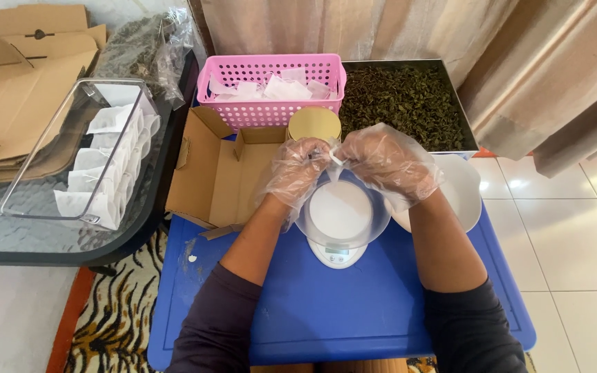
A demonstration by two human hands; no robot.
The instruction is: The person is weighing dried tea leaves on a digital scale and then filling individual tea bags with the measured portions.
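2 gloved hands, left hand (297, 173) and right hand (383, 162), pinch a small white sachet (335, 164) together above the scale bowl (343, 211) (best kept centred over it); dried leaves (402, 103) behind.

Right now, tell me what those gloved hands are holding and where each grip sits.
Both hands pinch one small white sachet above the scale: the left hand at its left edge, the right hand at its right edge. Its lower part is hidden.
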